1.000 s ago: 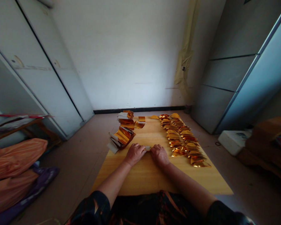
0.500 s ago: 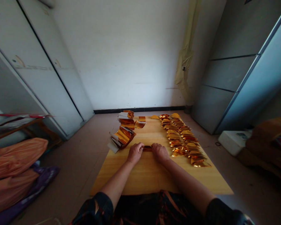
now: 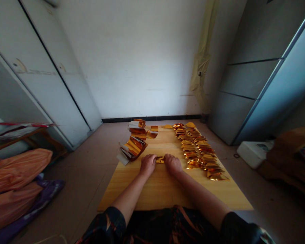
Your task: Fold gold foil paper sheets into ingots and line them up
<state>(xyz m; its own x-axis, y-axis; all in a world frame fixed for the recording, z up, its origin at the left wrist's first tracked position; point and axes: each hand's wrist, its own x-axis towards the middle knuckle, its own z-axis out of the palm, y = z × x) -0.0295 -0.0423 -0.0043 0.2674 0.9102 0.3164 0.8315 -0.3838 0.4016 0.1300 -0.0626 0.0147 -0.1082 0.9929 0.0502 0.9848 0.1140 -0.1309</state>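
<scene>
Between my hands is a small piece of shiny gold foil paper, pinched at both ends just above the wooden table. My left hand is closed on its left end, and my right hand is closed on its right end; the fingertips are partly hidden. To the left lies a stack of gold foil sheets, loosely curled, with pale edges. Rows of folded gold foil pieces lie on the right side of the table.
The wooden table stands before me. More foil sheets lie at its far left. Around it are a white cabinet on the left, a grey fridge-like unit and a white box on the right, and orange bags at lower left.
The foil piece between my hands has turned from a dark narrow strip to a brighter, wider gold face. My hands have shifted only slightly and keep their hold.
</scene>
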